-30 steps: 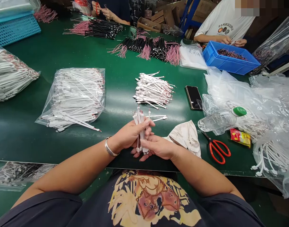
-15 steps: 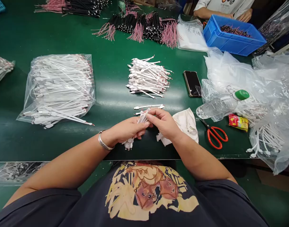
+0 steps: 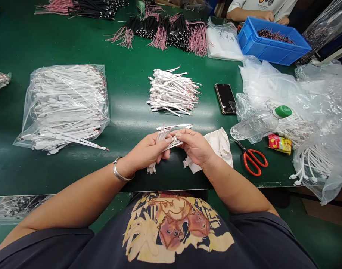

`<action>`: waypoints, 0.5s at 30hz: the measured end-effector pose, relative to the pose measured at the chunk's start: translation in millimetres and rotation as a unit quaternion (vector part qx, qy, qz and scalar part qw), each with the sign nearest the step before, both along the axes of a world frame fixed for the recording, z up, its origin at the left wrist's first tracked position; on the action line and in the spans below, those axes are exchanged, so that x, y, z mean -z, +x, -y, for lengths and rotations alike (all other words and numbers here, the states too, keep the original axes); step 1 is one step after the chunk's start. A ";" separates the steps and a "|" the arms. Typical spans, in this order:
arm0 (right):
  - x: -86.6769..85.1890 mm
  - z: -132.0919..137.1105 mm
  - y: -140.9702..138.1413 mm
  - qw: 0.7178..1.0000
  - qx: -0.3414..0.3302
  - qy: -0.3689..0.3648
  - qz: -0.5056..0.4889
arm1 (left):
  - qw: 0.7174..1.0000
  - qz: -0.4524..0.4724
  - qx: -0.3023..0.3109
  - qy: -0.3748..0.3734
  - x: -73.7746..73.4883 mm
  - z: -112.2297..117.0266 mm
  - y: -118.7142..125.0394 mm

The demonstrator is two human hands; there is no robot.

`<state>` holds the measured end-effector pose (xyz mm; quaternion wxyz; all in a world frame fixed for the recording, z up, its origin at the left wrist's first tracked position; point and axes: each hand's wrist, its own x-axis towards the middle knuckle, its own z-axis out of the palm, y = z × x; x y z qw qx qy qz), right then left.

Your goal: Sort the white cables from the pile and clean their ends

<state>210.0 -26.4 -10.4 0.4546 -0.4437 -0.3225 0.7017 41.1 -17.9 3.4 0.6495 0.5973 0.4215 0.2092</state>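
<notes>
My left hand [image 3: 147, 151] is closed round a small bundle of short white cables [image 3: 161, 135], whose ends stick out above and below the fist. My right hand [image 3: 196, 145] pinches the upper ends of the same bundle with thumb and fingers. Just beyond the hands a few loose white cables [image 3: 176, 126] lie on the green table [image 3: 131, 112]. A loose heap of white cables [image 3: 172, 91] sits farther back. A clear bag full of white cables [image 3: 66, 104] lies to the left.
A white cloth [image 3: 220, 144] lies by my right hand, with red-handled scissors [image 3: 251, 158], a plastic bottle [image 3: 257, 123] and a phone [image 3: 225, 99] beyond. Crumpled clear bags [image 3: 308, 119] fill the right. Black and pink wire bundles [image 3: 171, 31] and a blue bin [image 3: 271, 41] stand at the back, where another person works.
The bundle went from upright to tilted in my left hand. My right hand moved from under the bundle to its upper ends. The view dropped lower over the table.
</notes>
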 end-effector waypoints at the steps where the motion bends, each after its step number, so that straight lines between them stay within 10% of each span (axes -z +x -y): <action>1: 0.1 -0.2 0.1 1.000 0.000 -0.003 0.000 | 1.000 0.001 -0.005 -0.004 -0.4 0.3 -0.1; 15: 2.6 3.5 2.0 0.970 0.024 0.181 0.162 | 0.994 -0.002 0.039 -0.098 -9.6 1.6 3.5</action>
